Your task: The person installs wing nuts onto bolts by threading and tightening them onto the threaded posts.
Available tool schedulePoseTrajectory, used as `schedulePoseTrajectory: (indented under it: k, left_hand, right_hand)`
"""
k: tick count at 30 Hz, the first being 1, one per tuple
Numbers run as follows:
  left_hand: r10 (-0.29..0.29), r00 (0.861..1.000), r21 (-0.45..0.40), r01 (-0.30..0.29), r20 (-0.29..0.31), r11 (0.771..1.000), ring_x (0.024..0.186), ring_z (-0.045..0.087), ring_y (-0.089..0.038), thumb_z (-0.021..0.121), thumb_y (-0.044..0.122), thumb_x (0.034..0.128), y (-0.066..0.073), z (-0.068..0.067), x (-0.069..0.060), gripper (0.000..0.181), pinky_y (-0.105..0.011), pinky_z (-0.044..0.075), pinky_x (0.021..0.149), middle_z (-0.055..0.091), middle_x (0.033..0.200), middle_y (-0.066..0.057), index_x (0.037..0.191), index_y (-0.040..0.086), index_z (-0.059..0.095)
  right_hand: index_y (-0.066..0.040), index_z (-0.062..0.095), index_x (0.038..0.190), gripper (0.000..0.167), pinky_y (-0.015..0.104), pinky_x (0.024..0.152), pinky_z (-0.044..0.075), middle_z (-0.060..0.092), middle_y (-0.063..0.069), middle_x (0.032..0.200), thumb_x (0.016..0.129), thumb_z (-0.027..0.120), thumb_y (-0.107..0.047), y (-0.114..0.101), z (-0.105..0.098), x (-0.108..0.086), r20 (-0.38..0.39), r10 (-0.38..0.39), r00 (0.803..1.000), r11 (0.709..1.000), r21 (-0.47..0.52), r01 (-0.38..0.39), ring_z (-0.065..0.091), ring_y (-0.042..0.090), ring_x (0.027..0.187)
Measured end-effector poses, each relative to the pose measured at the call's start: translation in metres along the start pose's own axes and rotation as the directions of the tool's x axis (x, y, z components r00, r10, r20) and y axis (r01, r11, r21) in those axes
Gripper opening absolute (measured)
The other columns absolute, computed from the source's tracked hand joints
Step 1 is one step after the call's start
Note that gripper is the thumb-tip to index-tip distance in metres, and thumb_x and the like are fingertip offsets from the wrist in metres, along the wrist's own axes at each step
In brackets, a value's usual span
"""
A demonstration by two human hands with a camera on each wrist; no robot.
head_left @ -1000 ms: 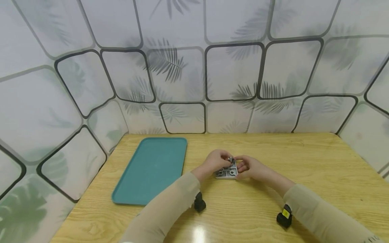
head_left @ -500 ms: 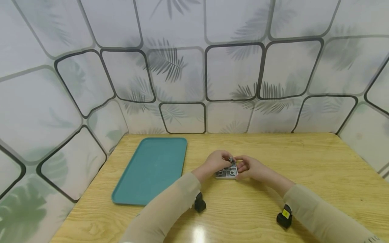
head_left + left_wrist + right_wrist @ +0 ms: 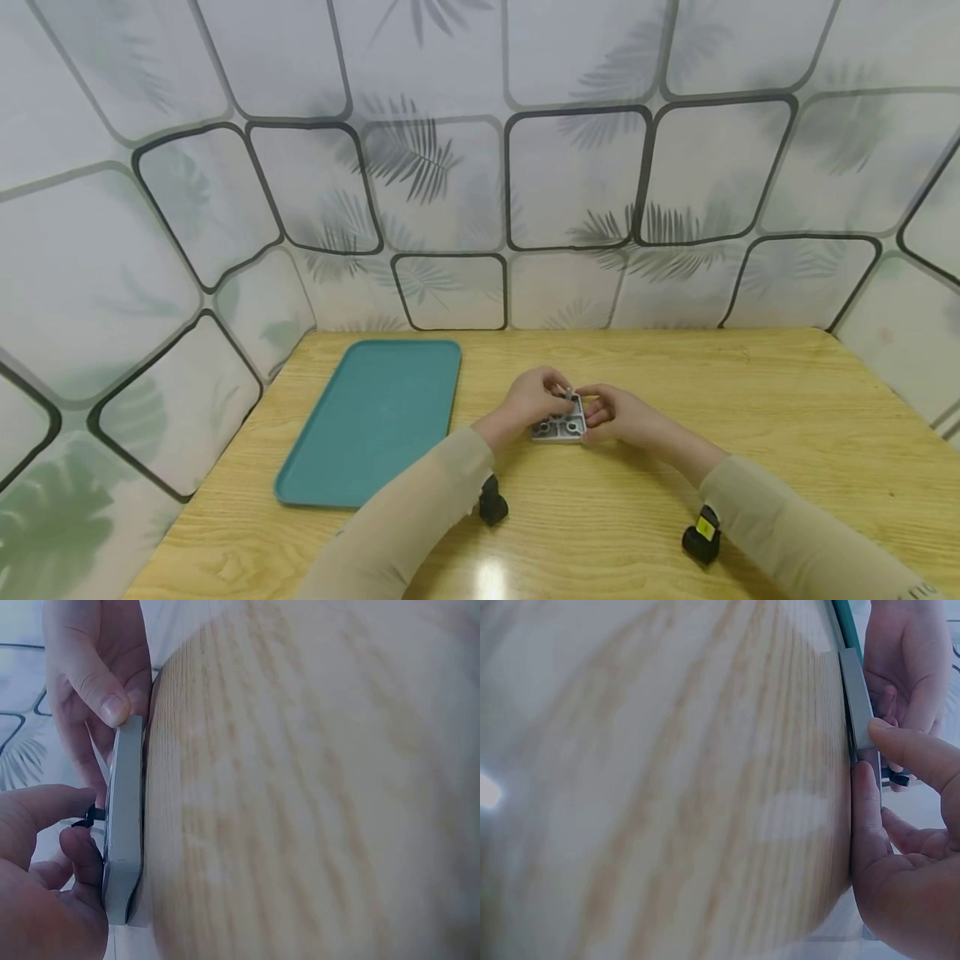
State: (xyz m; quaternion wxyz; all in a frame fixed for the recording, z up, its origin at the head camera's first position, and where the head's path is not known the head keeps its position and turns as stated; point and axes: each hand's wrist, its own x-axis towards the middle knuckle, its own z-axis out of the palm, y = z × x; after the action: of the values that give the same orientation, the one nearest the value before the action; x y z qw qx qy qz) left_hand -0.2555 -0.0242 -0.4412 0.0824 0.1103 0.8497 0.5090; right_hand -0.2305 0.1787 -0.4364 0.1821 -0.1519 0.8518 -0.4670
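Note:
A square grey plate (image 3: 558, 430) with raised ribs and round holes lies on the table in the head view. Over its far part, my left hand (image 3: 534, 397) pinches a small fitting (image 3: 94, 816) between thumb and index finger. The fitting sticks up from the plate's face and looks dark in the left wrist view; its exact kind cannot be told. On the plate's right side, my right hand (image 3: 628, 418) holds the edge, its thumb (image 3: 885, 735) and a finger touching the rim in the right wrist view. My left fingers cover the plate's far left part.
A teal tray (image 3: 375, 417) lies to the left on the wooden table (image 3: 787, 433). Black wrist cameras hang under both sleeves, one near the left forearm (image 3: 420, 508). A patterned curtain (image 3: 577, 183) stands behind the table's far edge.
My left hand has shifted very slightly away from me, its fingertips moving a little around the small fitting. My right hand and the plate stay almost where they were.

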Motion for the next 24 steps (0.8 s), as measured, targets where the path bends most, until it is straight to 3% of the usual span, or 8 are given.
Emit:
schedulePoseTrajectory:
  k: [6, 18, 24]
  left_hand:
    - [0.002, 1.000, -0.013, -0.002, -0.017, 1.000, 0.080, 0.054, -0.010, 0.082, 0.006, 0.0894, 0.0000, 0.0002, 0.0006, 0.012, -0.021, 0.044, 0.073, 0.061, 0.086, 0.002, 0.097, 0.006, 0.073]
    - [0.011, 1.000, -0.021, -0.010, 0.006, 1.000, 0.080, 0.053, -0.011, 0.078, 0.001, 0.0893, -0.0003, -0.0002, 0.0016, 0.012, -0.021, 0.043, 0.072, 0.060, 0.085, 0.002, 0.101, 0.003, 0.075]
    - [0.031, 0.999, 0.036, -0.031, 0.017, 0.999, 0.082, 0.053, -0.012, 0.075, 0.000, 0.0895, 0.0018, 0.0001, 0.0020, 0.014, -0.023, 0.042, 0.074, 0.061, 0.087, 0.000, 0.102, 0.005, 0.076]
  right_hand:
    - [0.011, 0.037, 0.156, 0.082, 0.027, 0.087, 0.054, 0.063, 0.021, 0.120, 0.089, 0.083, -0.004, 0.0003, 0.0003, 0.0010, 0.000, -0.003, 1.000, 1.000, 0.002, 0.003, 0.064, 0.022, 0.105]
    - [0.012, 0.036, 0.156, 0.083, 0.025, 0.085, 0.054, 0.062, 0.021, 0.120, 0.089, 0.082, -0.003, 0.0012, 0.0001, 0.0002, 0.005, -0.014, 1.000, 1.000, 0.019, 0.014, 0.064, 0.022, 0.105]
    - [0.012, 0.036, 0.156, 0.082, 0.024, 0.084, 0.054, 0.062, 0.021, 0.120, 0.089, 0.082, -0.003, 0.0005, 0.0000, 0.0002, 0.007, -0.023, 1.000, 1.000, 0.020, 0.023, 0.064, 0.022, 0.104]
